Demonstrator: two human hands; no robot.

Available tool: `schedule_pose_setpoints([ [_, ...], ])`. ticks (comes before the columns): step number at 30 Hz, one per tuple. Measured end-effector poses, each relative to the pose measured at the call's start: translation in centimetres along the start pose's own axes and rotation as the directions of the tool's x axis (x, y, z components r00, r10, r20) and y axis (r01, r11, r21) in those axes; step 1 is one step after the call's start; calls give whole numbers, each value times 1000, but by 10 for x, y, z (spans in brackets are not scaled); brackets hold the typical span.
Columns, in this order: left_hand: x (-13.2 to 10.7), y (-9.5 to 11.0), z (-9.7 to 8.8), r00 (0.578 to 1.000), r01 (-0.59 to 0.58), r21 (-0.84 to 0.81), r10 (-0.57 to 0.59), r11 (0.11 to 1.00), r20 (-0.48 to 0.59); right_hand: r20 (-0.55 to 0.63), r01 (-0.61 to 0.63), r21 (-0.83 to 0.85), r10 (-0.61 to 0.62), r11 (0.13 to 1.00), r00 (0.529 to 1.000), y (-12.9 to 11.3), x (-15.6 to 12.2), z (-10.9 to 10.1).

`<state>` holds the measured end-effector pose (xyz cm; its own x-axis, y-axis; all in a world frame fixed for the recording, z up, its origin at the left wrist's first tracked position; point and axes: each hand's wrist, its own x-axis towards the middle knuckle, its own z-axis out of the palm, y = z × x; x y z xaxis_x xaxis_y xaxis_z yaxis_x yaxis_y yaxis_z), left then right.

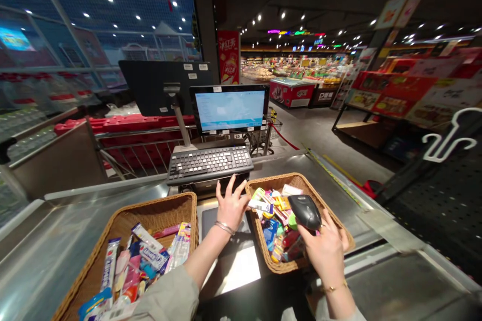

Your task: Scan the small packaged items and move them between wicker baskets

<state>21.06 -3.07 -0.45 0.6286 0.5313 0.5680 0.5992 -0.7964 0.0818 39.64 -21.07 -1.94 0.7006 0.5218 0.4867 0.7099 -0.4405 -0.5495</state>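
Observation:
My left hand [231,208] reaches over the gap between two wicker baskets, a bracelet on its wrist. Its thumb and a finger pinch the end of a small white-and-blue candy pack [261,206], while the other fingers are spread. In my right hand [327,248] is a black handheld barcode scanner [306,211], its head pointing toward the pack. Below both lies the right wicker basket [276,267], full of small colourful packets. The left wicker basket [109,225], by my left forearm, holds candy sticks [110,263] and other packaged sweets.
A black keyboard [211,163] and a lit monitor [231,109] stand beyond the baskets on the metal counter [154,191]. A second screen [161,88] faces away. Behind are a metal railing and red goods. A white hook [448,140] hangs at right, near shelves of boxes [402,85].

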Motion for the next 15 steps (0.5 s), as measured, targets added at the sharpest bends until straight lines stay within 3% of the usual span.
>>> schedule_pose_setpoints([
  [7,4,15,25,981,-165,-39,168,986,102,-26,-82,45,83,996,996,25,5,-5],
  [15,18,24,46,886,-394,-141,416,908,203,-10,-101,38,102,994,995,43,7,-14],
])
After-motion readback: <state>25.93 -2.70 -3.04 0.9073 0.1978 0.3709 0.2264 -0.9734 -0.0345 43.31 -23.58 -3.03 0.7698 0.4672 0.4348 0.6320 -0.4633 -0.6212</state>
